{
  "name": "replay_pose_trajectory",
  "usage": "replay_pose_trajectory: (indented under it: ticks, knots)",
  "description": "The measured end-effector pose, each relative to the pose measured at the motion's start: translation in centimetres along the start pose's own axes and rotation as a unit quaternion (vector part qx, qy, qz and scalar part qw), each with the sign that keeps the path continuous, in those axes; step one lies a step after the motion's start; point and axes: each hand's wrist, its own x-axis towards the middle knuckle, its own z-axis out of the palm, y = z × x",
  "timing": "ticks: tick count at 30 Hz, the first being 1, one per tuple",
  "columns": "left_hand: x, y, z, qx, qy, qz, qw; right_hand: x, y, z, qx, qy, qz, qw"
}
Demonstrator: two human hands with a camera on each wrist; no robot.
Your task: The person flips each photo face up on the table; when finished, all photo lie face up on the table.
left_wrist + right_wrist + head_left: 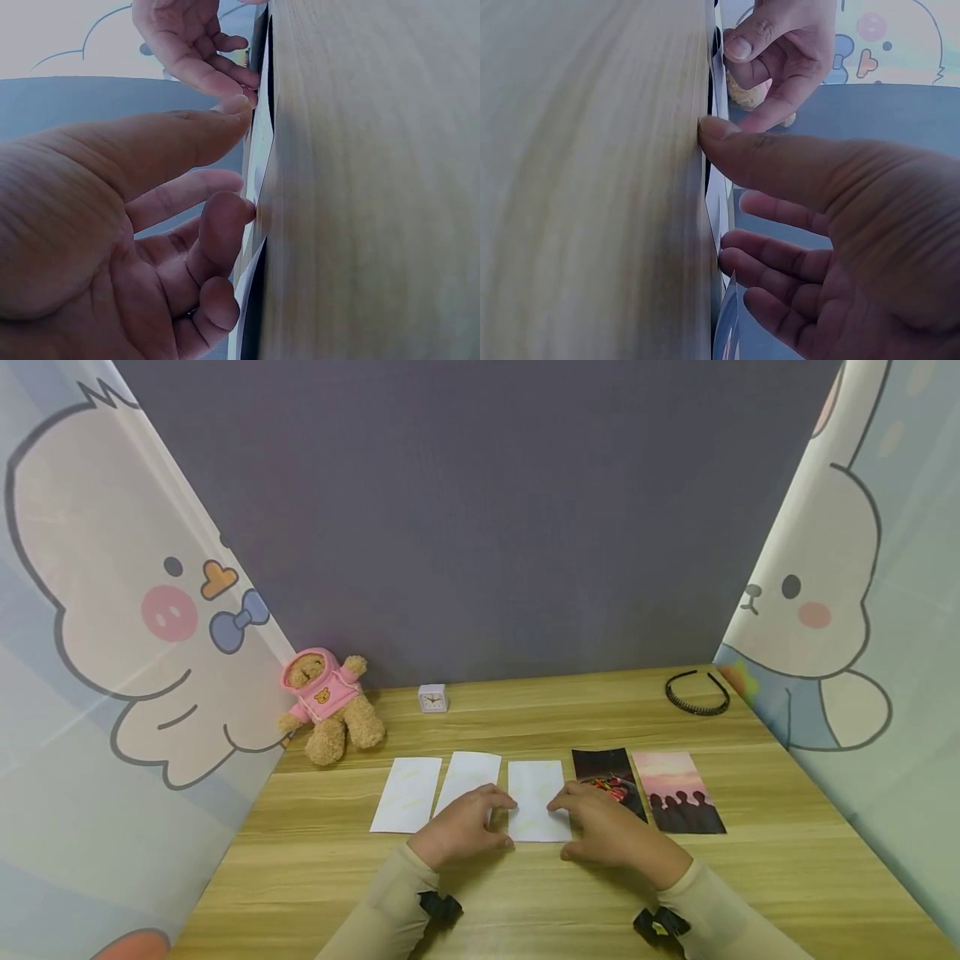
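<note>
A white photo card (pixel 536 814), face down with faint yellowish marks, lies on the table between my two hands. At its left edge is my left hand (pixel 463 827), thumb and fingers spread loosely, fingertips right at the paper. My right hand (pixel 615 831) mirrors it at the right edge, its thumb (pixel 724 131) low against the tabletop. Neither hand grips the card. Left of it lie two more white cards, an outer one (pixel 407 793) and an inner one (pixel 468 777), partly behind my left hand. On the right are a dark photo (pixel 600 763), partly hidden by my right hand, and a pink sunset photo (pixel 667 772) with silhouettes.
A teddy bear (pixel 330 702) in a pink hoodie sits at the back left, beside a small white clock (pixel 432 698). A black headband (pixel 697 706) lies at the back right. A grey panel (pixel 480 527) and cartoon-printed side sheets enclose the wooden table (pixel 300 877).
</note>
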Motion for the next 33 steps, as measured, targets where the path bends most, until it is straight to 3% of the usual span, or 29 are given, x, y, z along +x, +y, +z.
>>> replay_pose_trajectory:
  ticks: [33]
  knots:
    - [-0.02,-0.39,0.25,-0.023,0.017,0.002,0.9996,-0.17,0.31,0.29,-0.009,0.008,-0.026,0.9996]
